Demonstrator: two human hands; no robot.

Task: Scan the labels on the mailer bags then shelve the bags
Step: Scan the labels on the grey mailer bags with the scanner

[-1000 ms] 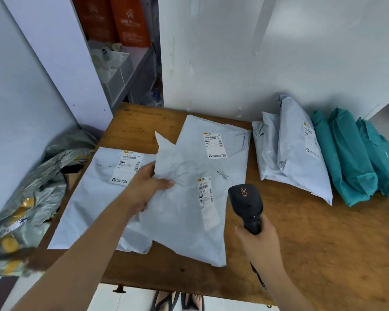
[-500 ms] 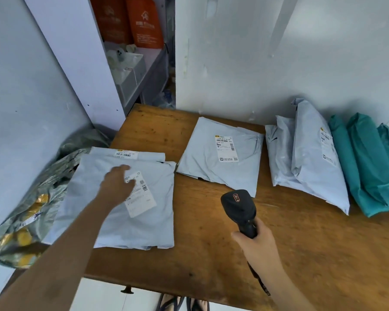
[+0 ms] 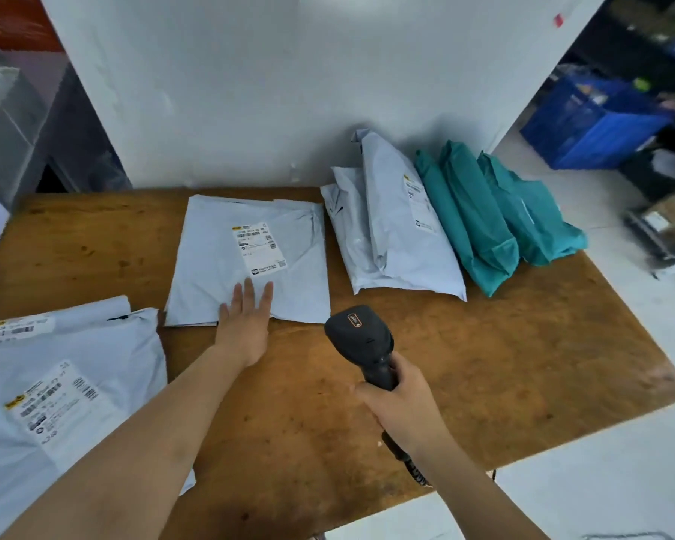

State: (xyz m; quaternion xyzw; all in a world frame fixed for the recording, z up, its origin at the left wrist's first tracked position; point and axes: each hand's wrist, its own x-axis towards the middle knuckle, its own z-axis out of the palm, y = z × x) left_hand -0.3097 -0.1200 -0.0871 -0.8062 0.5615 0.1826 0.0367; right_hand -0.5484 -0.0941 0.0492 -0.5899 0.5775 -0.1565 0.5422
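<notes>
A flat pale grey mailer bag point(image 3: 219, 267) lies in the middle of the wooden table point(image 3: 523, 364), its white label point(image 3: 258, 247) facing up. My left hand point(image 3: 246, 325) rests flat and open on the bag's near edge, fingers spread. My right hand point(image 3: 402, 407) grips a black barcode scanner point(image 3: 361, 344), whose head points toward that bag from just right of it. Two more grey mailers point(image 3: 67, 387) are stacked at the near left, labels up.
Two plump grey mailers point(image 3: 402, 228) and teal mailers point(image 3: 480, 216) lean against the white wall at the back right. A blue crate point(image 3: 589, 122) and dark shelving stand beyond the table's right edge. Grey shelving sits at the far left.
My left hand let go of the mailer on the left stack and moved right onto the middle bag. The view swung right. The scanner stays in my right hand.
</notes>
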